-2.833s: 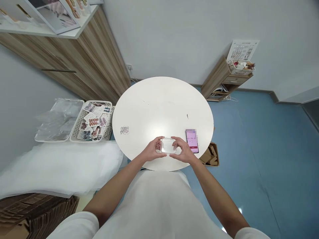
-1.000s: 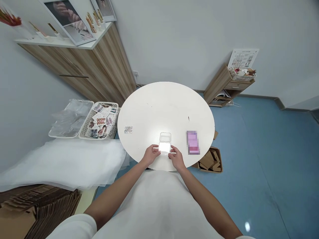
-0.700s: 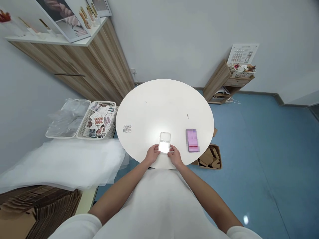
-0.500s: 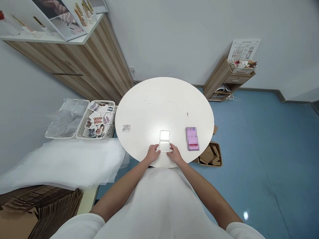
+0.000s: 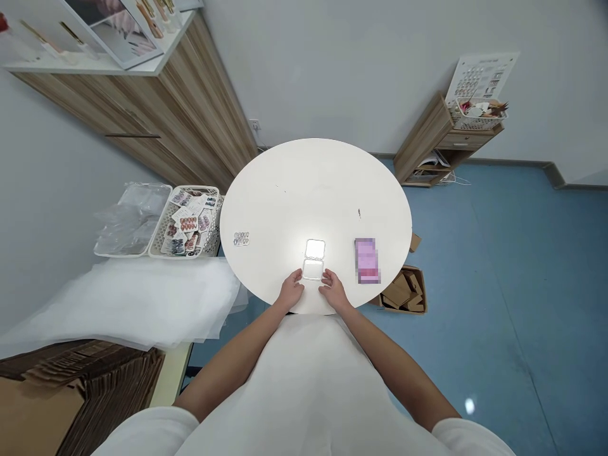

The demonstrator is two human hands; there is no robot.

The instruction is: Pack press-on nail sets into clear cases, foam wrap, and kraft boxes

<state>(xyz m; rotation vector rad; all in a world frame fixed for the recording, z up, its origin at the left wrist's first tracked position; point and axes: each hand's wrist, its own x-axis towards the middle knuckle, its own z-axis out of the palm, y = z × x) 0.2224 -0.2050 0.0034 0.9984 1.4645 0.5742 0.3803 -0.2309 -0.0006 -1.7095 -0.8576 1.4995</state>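
A small clear plastic box [image 5: 313, 270] lies on the white oval table [image 5: 285, 171] with its lid [image 5: 315, 249] folded back flat, away from me. At the left of its near half rests my left hand [image 5: 291, 290], fingers apart and holding nothing. On the opposite side my right hand [image 5: 334, 290] is close to the box's edge, fingers spread and also free. Toward the table's left edge lies a small card of press-on nails [image 5: 241, 239]. A purple pixelated item [image 5: 367, 260] lies to the right of my hands.
Left of the table, a white basket [image 5: 220, 221] holds many nail cards beside a tray of clear plastic packaging [image 5: 130, 218]. White sheets [image 5: 156, 294] lie in front of them. A carton of cardboard pieces [image 5: 403, 291] stands on the floor at right. A tiny dark object [image 5: 359, 213] lies on the table.
My hands have drawn slightly back from the box's sides, and their fingers have loosened. The box stays open on the table. The camera view has shifted a little.
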